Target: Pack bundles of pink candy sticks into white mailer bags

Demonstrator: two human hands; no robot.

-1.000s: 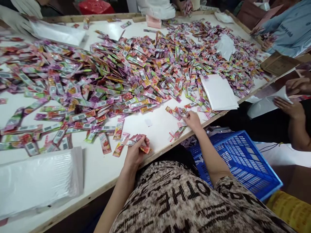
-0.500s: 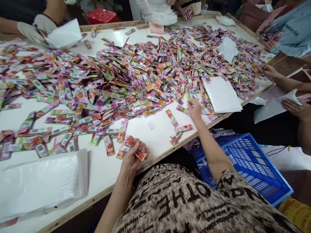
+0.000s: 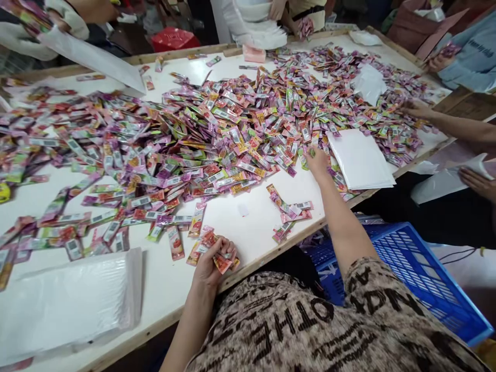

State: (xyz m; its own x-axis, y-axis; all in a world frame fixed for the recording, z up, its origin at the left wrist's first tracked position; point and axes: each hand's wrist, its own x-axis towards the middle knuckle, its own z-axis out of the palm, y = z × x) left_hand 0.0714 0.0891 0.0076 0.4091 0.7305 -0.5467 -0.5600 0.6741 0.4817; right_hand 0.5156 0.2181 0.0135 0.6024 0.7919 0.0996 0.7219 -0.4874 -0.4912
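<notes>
My left hand rests on the white table near its front edge, closed on a small bunch of red and pink sachets. My right hand reaches forward to the near edge of the big sachet pile, fingers down among the packets beside a stack of white mailer bags. Whether it grips a packet I cannot tell. A few loose sachets lie between my two hands.
A white padded mailer stack lies at the front left. A blue plastic crate stands below the table's right edge. Other people's hands work at the right, far left and far end.
My right hand left the small group of sachets near the table edge and moved forward into the pile. My left hand kept hold of its bunch and barely shifted.
</notes>
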